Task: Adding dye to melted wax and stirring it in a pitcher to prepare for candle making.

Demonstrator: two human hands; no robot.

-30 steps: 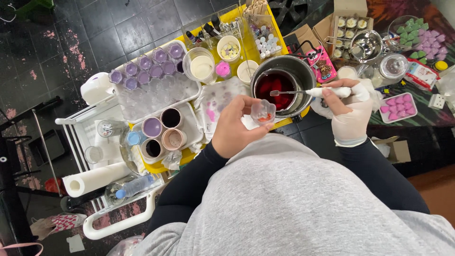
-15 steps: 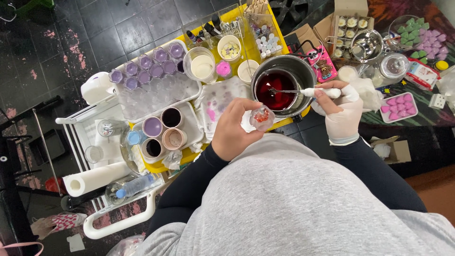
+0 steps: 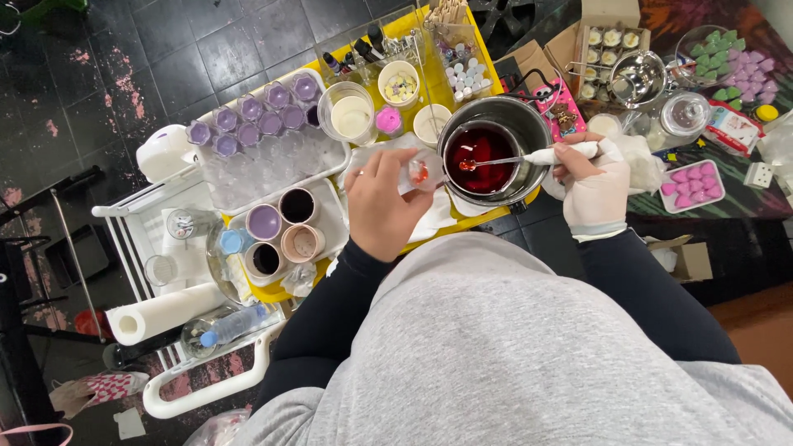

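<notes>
A small clear cup with a spot of red in it sits just above the centre of the frame, pinched between the fingers of the left hand, right beside the rim of a metal pot filled with dark red liquid. The left hand is bent at the wrist, its back turned up to the camera, the black sleeve running down toward the lower middle of the frame. To the right, the right hand, in a white glove, is closed around the white handle of a spoon held nearly level, the spoon's bowl lying over the red liquid inside the pot. Both stand on a yellow bench that fills the upper middle. Left of the pot lies a clear tray with small purple cups along its upper edge. At lower left a paper towel roll lies on a white cart.
</notes>
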